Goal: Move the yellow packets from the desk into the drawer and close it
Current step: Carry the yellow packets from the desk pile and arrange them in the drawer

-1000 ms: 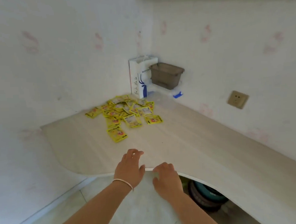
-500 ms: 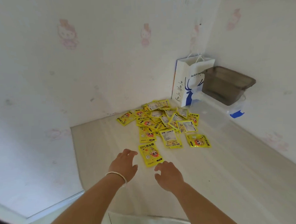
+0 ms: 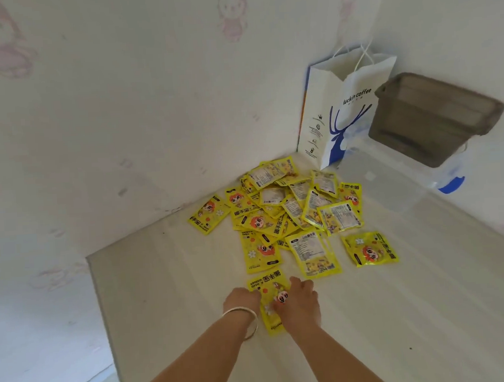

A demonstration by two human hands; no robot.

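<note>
Several yellow packets (image 3: 293,206) lie in a loose heap in the corner of the pale wooden desk (image 3: 174,284). The nearest yellow packet (image 3: 267,286) lies apart from the heap, toward me. My left hand (image 3: 241,299), with a bracelet on its wrist, grips the packet's left edge with curled fingers. My right hand (image 3: 300,301) covers its right side, thumb and fingers curled onto it. No drawer is in view.
A white and blue paper bag (image 3: 343,111) stands in the corner behind the heap. A grey bin (image 3: 429,121) sits on a clear plastic box (image 3: 392,182) by the right wall. The desk's left edge (image 3: 99,288) drops to the floor.
I have leaned in over the desk. Both hands moved forward from the desk's front edge and closed on the nearest packet.
</note>
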